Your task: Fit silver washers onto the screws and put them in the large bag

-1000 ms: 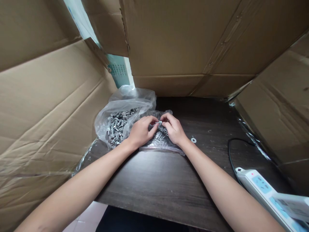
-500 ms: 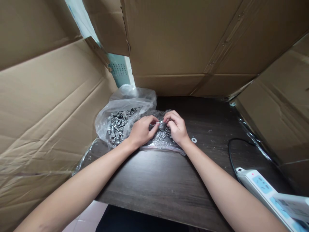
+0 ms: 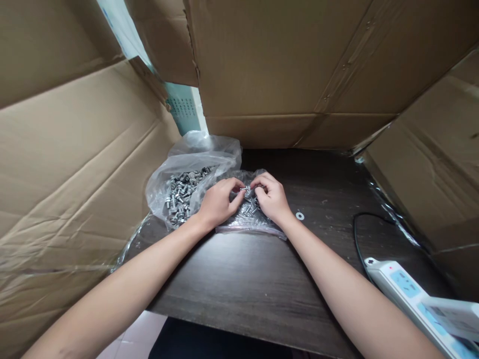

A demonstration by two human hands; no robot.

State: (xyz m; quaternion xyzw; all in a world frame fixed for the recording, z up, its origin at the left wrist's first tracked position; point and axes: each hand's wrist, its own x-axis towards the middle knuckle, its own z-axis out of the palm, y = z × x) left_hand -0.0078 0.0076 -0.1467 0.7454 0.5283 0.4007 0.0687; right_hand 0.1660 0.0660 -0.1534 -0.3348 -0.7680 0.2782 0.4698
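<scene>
Cardboard walls [image 3: 75, 164] are stood along the left, far and right edges of the dark desk [image 3: 243, 284]. A power strip [image 3: 404, 289] is laid at the near right corner. An open bag of bolts [image 3: 183, 192] is set toward the far left corner, with a flat clear bag [image 3: 247, 224] of hardware just beside it, under both hands.

The step in hand is judged to be the fitting of a small part onto a small bolt [image 3: 245, 189], which is held above the flat bag. The left hand [image 3: 217, 204] is closed in a pinch on one end, and the right hand [image 3: 271, 199] on the other. Whether a nut is pinched there too cannot be told. A steady left pinch and fine twisting by the right fingertips would be called for next. A loose washer [image 3: 300, 216] is left on the desk, near the right wrist.
</scene>
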